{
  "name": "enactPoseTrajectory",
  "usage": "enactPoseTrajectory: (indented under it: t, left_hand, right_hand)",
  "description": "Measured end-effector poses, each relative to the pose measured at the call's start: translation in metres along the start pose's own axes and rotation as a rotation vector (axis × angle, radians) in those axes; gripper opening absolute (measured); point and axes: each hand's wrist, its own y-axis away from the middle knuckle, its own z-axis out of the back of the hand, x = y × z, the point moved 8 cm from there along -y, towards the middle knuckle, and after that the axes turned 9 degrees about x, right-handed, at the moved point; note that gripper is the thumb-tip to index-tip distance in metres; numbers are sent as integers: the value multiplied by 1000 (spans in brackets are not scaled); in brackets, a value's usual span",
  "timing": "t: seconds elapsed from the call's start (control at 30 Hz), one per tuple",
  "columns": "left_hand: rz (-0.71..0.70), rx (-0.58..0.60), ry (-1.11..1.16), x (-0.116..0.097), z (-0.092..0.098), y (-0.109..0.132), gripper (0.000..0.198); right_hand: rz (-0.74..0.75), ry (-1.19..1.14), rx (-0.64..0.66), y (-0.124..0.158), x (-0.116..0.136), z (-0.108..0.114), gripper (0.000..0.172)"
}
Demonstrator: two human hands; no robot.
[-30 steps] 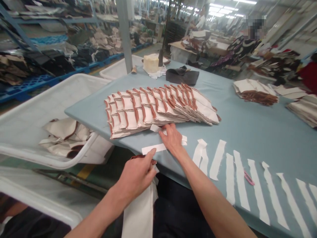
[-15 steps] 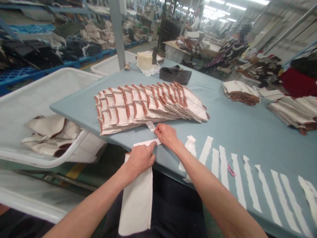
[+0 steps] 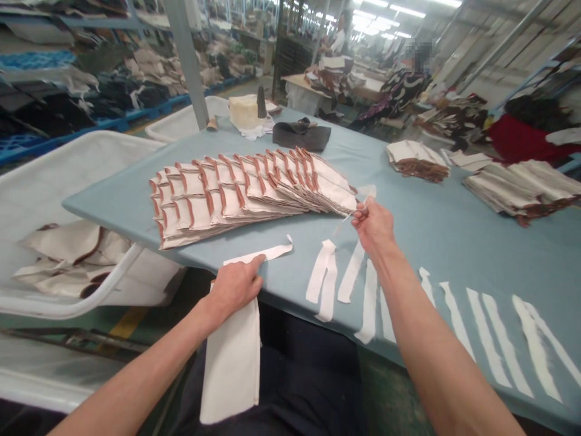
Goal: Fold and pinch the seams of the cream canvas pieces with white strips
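My left hand (image 3: 236, 286) is closed over the top of a long cream fabric panel (image 3: 231, 369) that hangs below the table edge. Its index finger presses on a white strip (image 3: 275, 252) lying on the table, whose right end curls up. My right hand (image 3: 374, 227) is raised by the right end of the fabric stack, fingers pinched on a thin white strip (image 3: 344, 223). A pale, translucent end (image 3: 367, 191) shows above those fingers. Cream pieces with brown edges form the overlapping stack (image 3: 236, 194) in front of both hands.
Several white strips (image 3: 481, 327) lie along the front of the blue-covered table (image 3: 113, 197). At left, a white bin (image 3: 91, 303) holds fabric pieces. More fabric piles (image 3: 417, 160) and a dark cloth (image 3: 302, 136) lie farther back. A person (image 3: 399, 91) is in the background.
My right hand has moved right, away from my left fingertip, drawing a thin strip with it. The strip under my left finger now shows a curled free end. The whole view has shifted slightly.
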Motion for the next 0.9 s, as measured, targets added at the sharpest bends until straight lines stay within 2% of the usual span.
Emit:
enactPoseTrajectory:
  t: [0.13, 0.27, 0.5, 0.63, 0.77, 0.9]
  left_hand:
    - [6, -29, 9, 0, -3, 0, 57]
    - [-4, -83, 65, 5, -6, 4, 64]
    - [-35, -238, 324, 19, -8, 32, 59]
    - [-36, -303, 512, 24, -8, 59, 51]
    - [-116, -303, 730, 13, -12, 77, 38]
    - [-243, -248, 992, -15, -13, 81, 40]
  right_hand:
    - [-18, -144, -54, 9, 18, 25, 43]
    - [-72, -226, 48, 48, 23, 22, 49]
    - [-179, -313, 257, 137, 31, -21, 72]
    - [-259, -394, 336, 178, 38, -53, 62]
    - [-341, -480, 364, 211, 50, -83, 51]
    - [-435, -591, 479, 243, 60, -111, 50]
